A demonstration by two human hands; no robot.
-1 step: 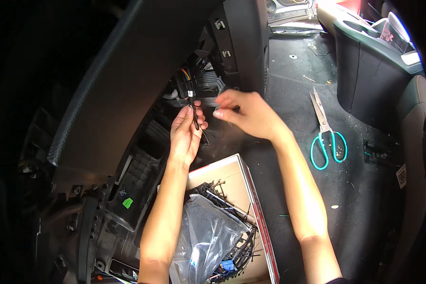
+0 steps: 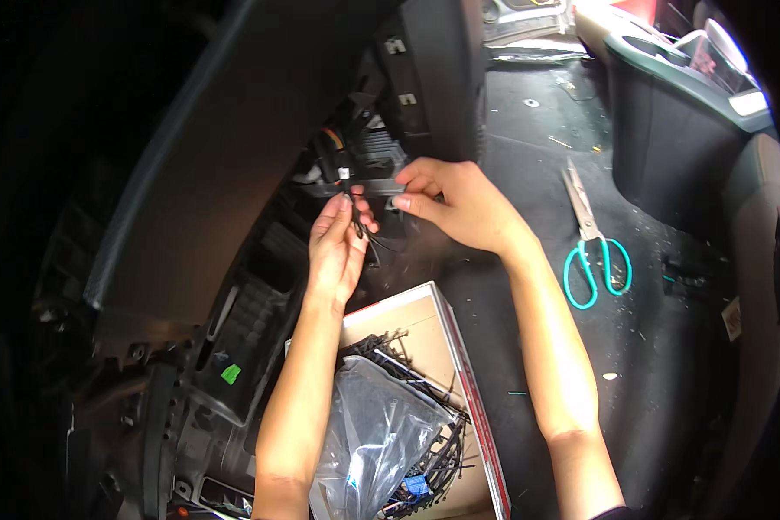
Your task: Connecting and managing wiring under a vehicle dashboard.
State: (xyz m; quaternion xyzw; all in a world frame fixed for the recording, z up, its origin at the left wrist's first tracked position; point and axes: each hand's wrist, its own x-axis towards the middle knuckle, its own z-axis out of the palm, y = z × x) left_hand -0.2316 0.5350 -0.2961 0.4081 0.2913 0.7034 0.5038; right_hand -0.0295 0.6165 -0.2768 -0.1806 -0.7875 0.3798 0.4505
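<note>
My left hand (image 2: 342, 238) grips a black wire bundle (image 2: 353, 212) with a white tag, hanging from an opening in the dark dashboard panel (image 2: 191, 173). Orange and yellow wires (image 2: 336, 140) show higher in the opening. My right hand (image 2: 451, 204) is just right of the bundle, palm down, fingers curled toward the thumb; what they hold, if anything, is hidden. Below, between my forearms, an open cardboard box (image 2: 429, 329) holds black cable ties (image 2: 386, 347), a clear plastic bag (image 2: 373, 407) and a small blue item (image 2: 416, 485).
Scissors (image 2: 589, 225) with teal handles lie on the dark floor (image 2: 537, 338) to the right. Beyond them stand a grey console (image 2: 650, 139) and a seat (image 2: 754, 208) at the right edge. A green tag (image 2: 230, 373) sits in the panel at lower left.
The whole view has shifted slightly and blurred a little. My hands have moved very little; the left still grips the wire bundle.
</note>
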